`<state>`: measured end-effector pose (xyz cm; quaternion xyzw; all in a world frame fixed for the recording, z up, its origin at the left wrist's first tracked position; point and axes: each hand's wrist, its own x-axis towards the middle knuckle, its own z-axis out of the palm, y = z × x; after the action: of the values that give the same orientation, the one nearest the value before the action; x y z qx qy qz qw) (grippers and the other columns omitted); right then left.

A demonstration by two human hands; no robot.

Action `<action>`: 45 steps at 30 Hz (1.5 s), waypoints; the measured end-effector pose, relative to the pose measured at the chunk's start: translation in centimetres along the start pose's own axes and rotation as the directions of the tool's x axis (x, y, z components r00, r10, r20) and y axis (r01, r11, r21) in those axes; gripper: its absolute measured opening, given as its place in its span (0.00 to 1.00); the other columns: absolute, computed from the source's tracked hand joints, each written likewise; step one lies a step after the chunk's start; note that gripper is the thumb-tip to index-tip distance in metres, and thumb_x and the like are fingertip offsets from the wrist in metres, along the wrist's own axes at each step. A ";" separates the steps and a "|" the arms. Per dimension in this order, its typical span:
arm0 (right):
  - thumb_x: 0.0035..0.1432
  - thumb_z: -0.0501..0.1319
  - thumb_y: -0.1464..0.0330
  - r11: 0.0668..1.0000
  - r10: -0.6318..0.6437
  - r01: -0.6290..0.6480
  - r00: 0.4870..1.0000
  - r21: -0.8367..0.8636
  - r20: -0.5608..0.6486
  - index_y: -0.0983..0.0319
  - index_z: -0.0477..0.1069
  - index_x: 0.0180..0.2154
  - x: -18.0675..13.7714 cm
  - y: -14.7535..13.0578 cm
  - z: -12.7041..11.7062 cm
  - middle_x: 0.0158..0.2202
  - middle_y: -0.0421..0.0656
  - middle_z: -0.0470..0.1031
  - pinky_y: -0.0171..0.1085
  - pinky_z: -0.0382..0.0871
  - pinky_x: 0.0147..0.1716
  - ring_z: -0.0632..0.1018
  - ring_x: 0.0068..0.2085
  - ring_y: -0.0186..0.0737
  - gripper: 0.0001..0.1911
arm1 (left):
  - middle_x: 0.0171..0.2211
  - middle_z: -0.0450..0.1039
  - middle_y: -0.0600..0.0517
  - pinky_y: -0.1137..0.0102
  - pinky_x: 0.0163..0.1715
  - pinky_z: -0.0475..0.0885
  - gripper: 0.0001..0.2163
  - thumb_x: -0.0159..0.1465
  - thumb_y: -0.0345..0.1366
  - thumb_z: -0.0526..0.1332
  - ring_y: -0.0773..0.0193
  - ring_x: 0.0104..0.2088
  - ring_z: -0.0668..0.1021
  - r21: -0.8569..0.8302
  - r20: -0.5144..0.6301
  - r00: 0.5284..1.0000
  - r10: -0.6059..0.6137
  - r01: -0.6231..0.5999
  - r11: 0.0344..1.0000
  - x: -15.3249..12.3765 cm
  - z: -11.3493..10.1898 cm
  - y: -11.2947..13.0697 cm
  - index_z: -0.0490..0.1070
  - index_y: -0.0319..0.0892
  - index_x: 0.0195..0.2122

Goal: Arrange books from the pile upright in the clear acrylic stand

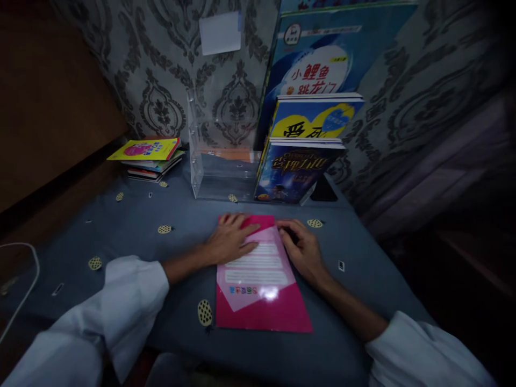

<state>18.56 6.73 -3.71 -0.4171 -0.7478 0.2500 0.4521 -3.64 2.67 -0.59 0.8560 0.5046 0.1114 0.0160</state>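
Observation:
A pink book (pixel 264 309) with a pale panel of printed text lies on the cloth-covered table in front of me. My left hand (pixel 231 242) rests flat across its upper left part, fingers spread over the cover. At the upper right edge is my right hand (pixel 302 250), its fingers curled and the thumb and index finger closed at the book's edge. The fingertips there are partly hidden.
A clear acrylic rack (pixel 195 156) stands at the back, with a dark blue book (pixel 296 174), a yellow-and-blue book (pixel 318 115) and larger books on its right side. A book stack (pixel 149 153) lies back left. A white cable (pixel 34 263) curves at far left.

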 end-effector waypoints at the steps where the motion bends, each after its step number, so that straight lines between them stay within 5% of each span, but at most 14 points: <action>1: 0.63 0.56 0.67 1.000 -0.008 0.008 1.000 0.003 -0.013 0.58 0.77 0.41 0.0 0.2 0.0 0.40 0.46 0.79 0.42 0.74 0.41 0.79 0.42 0.46 0.11 | 0.64 0.66 0.40 0.50 0.62 0.65 0.23 0.73 0.47 0.54 0.46 0.64 0.68 -0.007 0.004 1.000 0.026 -0.026 1.000 0.7 0.1 0.8 0.67 0.45 0.65; 6: 0.63 0.56 0.69 0.997 -0.044 0.049 0.997 -0.066 0.069 0.58 0.78 0.42 0.0 0.8 -0.4 0.45 0.47 0.79 0.47 0.72 0.50 0.78 0.48 0.48 0.12 | 0.71 0.57 0.40 0.56 0.70 0.57 0.28 0.74 0.49 0.48 0.51 0.71 0.60 -0.066 0.012 0.999 -0.046 0.047 0.997 1.3 1.0 1.2 0.57 0.39 0.70; 12: 0.64 0.55 0.69 0.977 -0.090 0.124 0.978 -0.175 0.188 0.59 0.78 0.44 -0.2 0.7 -0.8 0.50 0.50 0.79 0.53 0.70 0.53 0.78 0.51 0.52 0.13 | 0.71 0.55 0.35 0.52 0.70 0.56 0.33 0.73 0.54 0.48 0.48 0.72 0.56 -0.023 0.001 0.957 -0.290 0.290 0.957 -3.8 1.5 -6.9 0.55 0.33 0.69; 16: 0.64 0.55 0.69 0.972 -0.095 0.136 0.973 -0.191 0.212 0.58 0.78 0.47 -0.1 0.8 -0.8 0.50 0.50 0.79 0.56 0.69 0.55 0.77 0.52 0.53 0.15 | 0.70 0.55 0.32 0.48 0.68 0.58 0.33 0.72 0.54 0.47 0.43 0.71 0.58 0.103 -0.059 0.854 -0.517 0.521 0.848 -8.6 0.1 -12.3 0.57 0.31 0.68; 19: 0.65 0.55 0.69 0.966 -0.103 0.155 0.965 -0.207 0.241 0.58 0.77 0.49 -0.1 0.7 -0.8 0.51 0.50 0.79 0.57 0.67 0.56 0.77 0.53 0.53 0.16 | 0.70 0.55 0.29 0.48 0.67 0.57 0.33 0.71 0.51 0.47 0.41 0.72 0.57 0.176 -0.048 0.773 -0.632 0.630 0.756 -10.3 -1.3 -13.9 0.57 0.26 0.67; 22: 0.65 0.54 0.69 0.951 -0.094 0.167 0.958 -0.259 0.270 0.59 0.76 0.51 -0.5 0.4 -0.9 0.53 0.51 0.78 0.57 0.69 0.55 0.76 0.54 0.54 0.17 | 0.70 0.54 0.27 0.46 0.66 0.59 0.32 0.71 0.48 0.47 0.39 0.71 0.58 0.218 -0.043 0.737 -0.674 0.666 0.714 -9.8 -2.4 -12.7 0.57 0.25 0.67; 24: 0.66 0.54 0.67 0.930 -0.081 0.173 0.957 -0.323 0.279 0.59 0.75 0.53 -1.1 0.3 -1.0 0.56 0.52 0.76 0.57 0.70 0.54 0.75 0.56 0.55 0.18 | 0.71 0.52 0.30 0.46 0.65 0.61 0.30 0.72 0.46 0.48 0.40 0.71 0.60 0.192 -0.025 0.803 -0.595 0.588 0.785 -8.8 -2.6 -10.3 0.56 0.28 0.68; 27: 0.67 0.53 0.65 0.892 -0.091 0.201 0.958 -0.405 0.273 0.59 0.73 0.56 -2.2 0.4 -1.0 0.61 0.54 0.72 0.60 0.69 0.57 0.72 0.62 0.58 0.20 | 0.71 0.57 0.39 0.54 0.66 0.62 0.29 0.73 0.50 0.48 0.49 0.69 0.64 0.026 0.059 0.948 -0.314 0.313 0.949 -6.9 -1.5 -5.6 0.56 0.39 0.69; 32: 0.69 0.52 0.66 0.885 -0.122 0.237 0.949 -0.401 0.292 0.60 0.69 0.61 -3.5 0.8 -0.8 0.65 0.55 0.67 0.60 0.65 0.64 0.63 0.70 0.57 0.22 | 0.71 0.56 0.38 0.47 0.68 0.58 0.29 0.74 0.52 0.48 0.45 0.72 0.58 -0.035 0.030 0.999 -0.044 0.045 0.998 -5.4 1.7 0.0 0.53 0.42 0.71; 45: 0.70 0.50 0.69 0.910 -0.116 0.234 0.936 -0.341 0.332 0.62 0.68 0.62 0.6 2.6 0.8 0.67 0.57 0.65 0.61 0.60 0.68 0.63 0.70 0.55 0.22 | 0.70 0.58 0.36 0.45 0.67 0.60 0.27 0.75 0.49 0.46 0.41 0.72 0.56 -0.017 -0.014 0.995 -0.096 0.096 0.995 -2.4 2.6 -0.8 0.60 0.37 0.68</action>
<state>18.81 8.61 -5.78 -0.3827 -0.8770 0.1216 0.2638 -4.93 1.17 -3.63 0.8298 0.5442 0.1210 0.0245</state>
